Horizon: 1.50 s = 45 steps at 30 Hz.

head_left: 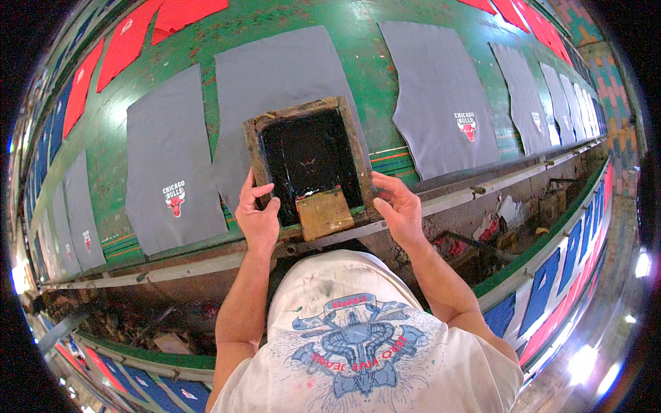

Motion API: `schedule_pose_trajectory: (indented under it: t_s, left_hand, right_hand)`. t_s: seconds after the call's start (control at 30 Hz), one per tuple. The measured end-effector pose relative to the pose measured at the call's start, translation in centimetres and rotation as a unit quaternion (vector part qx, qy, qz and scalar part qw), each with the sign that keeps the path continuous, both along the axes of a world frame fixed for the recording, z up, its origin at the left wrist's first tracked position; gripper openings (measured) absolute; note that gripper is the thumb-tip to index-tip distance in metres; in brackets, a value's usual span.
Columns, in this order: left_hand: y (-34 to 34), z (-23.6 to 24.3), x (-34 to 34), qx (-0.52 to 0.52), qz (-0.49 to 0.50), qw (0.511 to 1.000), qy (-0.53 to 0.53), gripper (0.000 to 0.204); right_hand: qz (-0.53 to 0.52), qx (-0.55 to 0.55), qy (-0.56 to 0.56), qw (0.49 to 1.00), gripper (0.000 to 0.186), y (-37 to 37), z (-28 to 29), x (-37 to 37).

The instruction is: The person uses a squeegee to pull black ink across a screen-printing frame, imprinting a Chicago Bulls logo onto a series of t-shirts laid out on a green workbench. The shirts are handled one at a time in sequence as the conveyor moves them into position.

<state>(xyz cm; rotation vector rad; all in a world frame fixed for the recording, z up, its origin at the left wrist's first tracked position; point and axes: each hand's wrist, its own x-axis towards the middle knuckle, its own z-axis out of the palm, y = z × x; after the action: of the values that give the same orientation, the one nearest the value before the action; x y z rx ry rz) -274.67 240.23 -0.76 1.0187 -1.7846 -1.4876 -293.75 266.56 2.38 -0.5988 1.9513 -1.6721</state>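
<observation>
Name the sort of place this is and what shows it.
Most likely a fabric screen-printing workshop. A wooden frame with a dark, inky-looking middle sits over a grey fabric piece; similar pieces with small matching prints lie in a row along a long green table.

Wooden frame (296, 111) is showing worn brown, screen (310, 155) is showing glossy black, block (323, 213) is showing yellowish tan. Tabletop (372, 76) is showing green, lined with orange; grey fabric panels (434, 89) are mostly carrying red-and-white bull-head prints (467, 129); far panels (129, 48) are showing red. Shirt (365, 334) is showing white with blue-and-red graphic.
</observation>
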Motion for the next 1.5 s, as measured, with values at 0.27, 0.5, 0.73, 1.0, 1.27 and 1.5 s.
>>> schedule_pose_trajectory:
  t_s: [0.27,0.5,0.73,1.0,1.27,1.5]
  left_hand:
    - [-0.3,-0.5,0.1,0.021,-0.012,1.0,0.019,0.026]
    - [-0.6,-0.7,0.4,0.04,-0.013,0.998,0.036,0.025]
    - [-0.7,-0.1,0.4,0.029,-0.026,0.999,-0.006,0.029]
    - [-2.1,1.0,1.3,-0.194,-0.086,0.975,-0.066,0.05]
    - [-5.2,2.4,2.6,-0.455,-0.177,0.859,-0.154,0.038]
    - [-5.0,3.3,2.0,-0.444,-0.203,0.849,-0.202,0.047]
  right_hand:
    - [0.002,0.039,0.179,0.983,0.042,-0.2,2.5,-0.1]
    - [0.192,0.026,0.351,0.916,0.042,-2.4,4.2,2.1]
    - [0.271,0.097,0.463,0.839,0.044,-4.9,5.1,3.3]
    - [0.287,0.188,0.482,0.806,0.041,-8.1,7.8,4.1]
    - [0.389,0.269,0.411,0.779,0.042,-12.6,11.1,-0.5]
    - [0.292,0.252,0.452,0.805,0.036,-18.7,9.2,-3.9]
